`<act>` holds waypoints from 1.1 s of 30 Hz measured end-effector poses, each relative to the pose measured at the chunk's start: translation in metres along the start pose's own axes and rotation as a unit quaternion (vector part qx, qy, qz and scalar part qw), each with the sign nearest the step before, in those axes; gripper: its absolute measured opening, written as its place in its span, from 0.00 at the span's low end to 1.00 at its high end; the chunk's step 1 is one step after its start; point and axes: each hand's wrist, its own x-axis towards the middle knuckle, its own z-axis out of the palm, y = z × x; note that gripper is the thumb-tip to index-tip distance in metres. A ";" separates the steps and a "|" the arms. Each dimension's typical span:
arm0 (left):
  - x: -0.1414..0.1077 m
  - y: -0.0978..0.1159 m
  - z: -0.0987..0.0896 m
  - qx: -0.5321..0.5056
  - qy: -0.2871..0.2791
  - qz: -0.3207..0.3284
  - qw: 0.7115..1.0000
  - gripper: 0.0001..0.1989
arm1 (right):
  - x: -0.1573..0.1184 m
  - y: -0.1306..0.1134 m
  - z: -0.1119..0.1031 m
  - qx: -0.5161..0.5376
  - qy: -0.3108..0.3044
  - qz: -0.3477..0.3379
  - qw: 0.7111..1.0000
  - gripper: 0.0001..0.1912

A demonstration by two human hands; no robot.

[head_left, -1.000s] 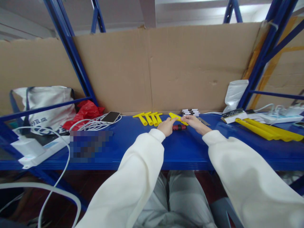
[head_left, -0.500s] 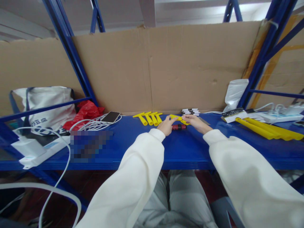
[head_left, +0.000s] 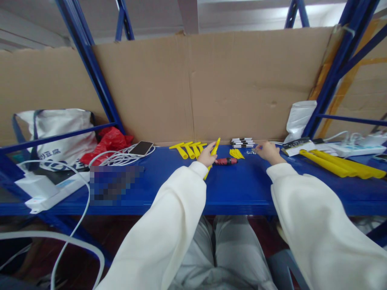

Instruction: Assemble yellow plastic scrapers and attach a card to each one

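My left hand is closed round a yellow piece, whose lower end shows below the fingers. Just right of it lies a red and black tool. My right hand is over small light parts at the back of the blue table, its fingertips pressed together; whatever they hold is too small to make out. Small flat yellow pieces lie between the hands, in front of a stack of black and white packets. Several yellow T-shaped pieces stand in a row left of my left hand.
Long yellow tubes and a power strip lie at the right. At the left are a phone, coiled white cable, a red bag and a white cloth bag. Cardboard stands behind.
My hands have parted. The right hand has moved right, to the small light parts, and the left now holds a yellow piece upright at a slant. The small flat yellow pieces are uncovered.
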 end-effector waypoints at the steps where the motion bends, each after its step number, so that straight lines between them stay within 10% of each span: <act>1: 0.000 0.001 0.001 -0.023 -0.001 -0.030 0.999 0.37 | 0.000 0.004 -0.002 -0.033 -0.015 0.023 0.999 0.11; 33: -0.007 0.017 0.003 -0.219 0.016 -0.141 0.965 0.33 | -0.001 0.013 0.016 -0.128 -0.088 -0.049 0.987 0.13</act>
